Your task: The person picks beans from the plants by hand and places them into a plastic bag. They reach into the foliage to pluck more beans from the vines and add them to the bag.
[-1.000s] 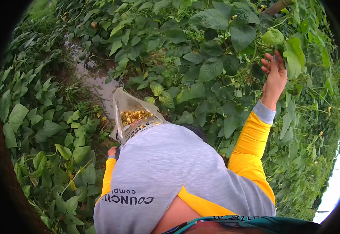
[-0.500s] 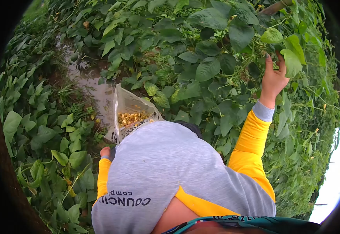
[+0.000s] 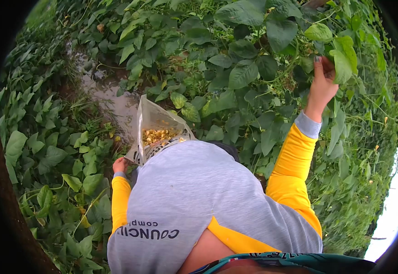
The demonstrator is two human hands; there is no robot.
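Your right hand by bright-green broad leaf; left hand by pale plastic bag.
Mouth-up likely prevents spills; can't tell either grip.

One left hand, yours, raised from its earlier place beside your shirt and more fully in view, its fingers now at the near left corner of the clear bag, whose peaked rim stands slightly higher and further right than half a second ago. One right hand, also yours, its fingers, fanned a second ago and spread from the thumb after that, now bent in behind the thumb beside the pale leaf, their tips partly hidden.
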